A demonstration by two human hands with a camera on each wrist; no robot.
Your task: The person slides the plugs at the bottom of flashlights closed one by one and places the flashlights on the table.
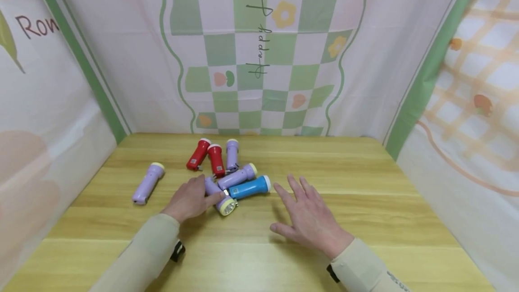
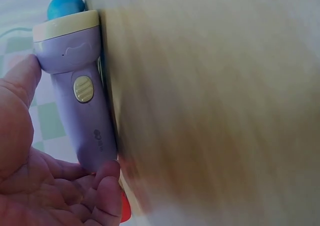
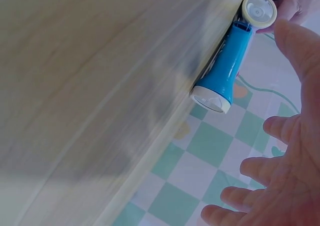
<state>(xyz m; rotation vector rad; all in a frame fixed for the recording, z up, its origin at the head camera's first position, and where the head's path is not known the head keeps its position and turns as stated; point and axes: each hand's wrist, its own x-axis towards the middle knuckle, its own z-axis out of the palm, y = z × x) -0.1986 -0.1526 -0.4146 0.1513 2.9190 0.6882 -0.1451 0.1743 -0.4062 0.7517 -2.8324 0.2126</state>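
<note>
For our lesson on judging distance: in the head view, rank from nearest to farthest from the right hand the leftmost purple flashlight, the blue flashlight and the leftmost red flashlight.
1. Blue flashlight: just left of the right hand.
2. Leftmost red flashlight: farther left and back.
3. Leftmost purple flashlight: alone at far left.

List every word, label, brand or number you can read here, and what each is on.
"Happy": sideways script on the back curtain; the lettering above it is cut off and unclear.
"Ron": left curtain, its last letter partly cut off, so uncertain.
Lavender flashlight in the left hand: small print, too blurred to read.
Red flashlights and blue flashlight: square labels, too small.
Right sleeve: dark print, illegible.
</note>
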